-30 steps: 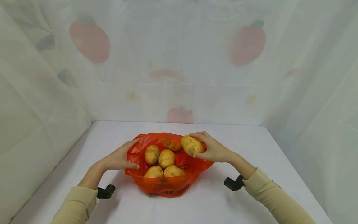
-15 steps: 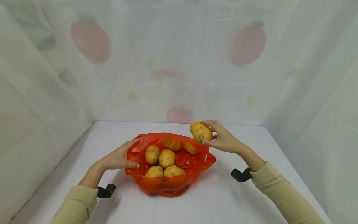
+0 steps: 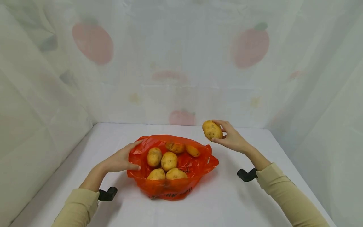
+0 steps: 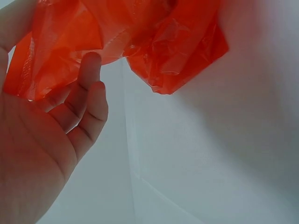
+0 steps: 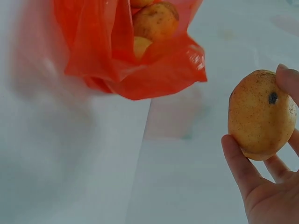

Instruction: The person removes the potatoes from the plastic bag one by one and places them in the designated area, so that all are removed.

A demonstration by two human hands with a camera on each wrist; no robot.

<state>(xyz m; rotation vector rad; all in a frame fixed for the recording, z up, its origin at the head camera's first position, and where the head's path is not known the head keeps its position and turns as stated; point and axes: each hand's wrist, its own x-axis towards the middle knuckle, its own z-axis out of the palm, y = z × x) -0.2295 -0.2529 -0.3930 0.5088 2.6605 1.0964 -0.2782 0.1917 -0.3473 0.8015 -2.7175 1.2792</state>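
Observation:
A red plastic bag (image 3: 170,189) stands in the middle of the white table with its mouth wide, several potatoes (image 3: 169,160) lying inside. At the bag's left edge my left hand (image 3: 120,160) grips the plastic, thumb on the near side; in the left wrist view its fingers (image 4: 88,70) bend up against the red film. Beyond the bag's right back corner, my right hand (image 3: 231,138) holds a yellow potato (image 3: 212,130) between thumb and fingers, raised above the table. A dark spot marks that potato (image 5: 261,114) in the right wrist view.
A white table (image 3: 221,201) runs back to a pale curtain (image 3: 181,63) with fruit prints, which also hangs on both sides. Black wrist mounts (image 3: 247,175) jut inward below each hand.
My right hand has lifted the potato out of the bag and carried it up, right and back. This uncovers another potato at the bag's right. My left hand stays at the left edge.

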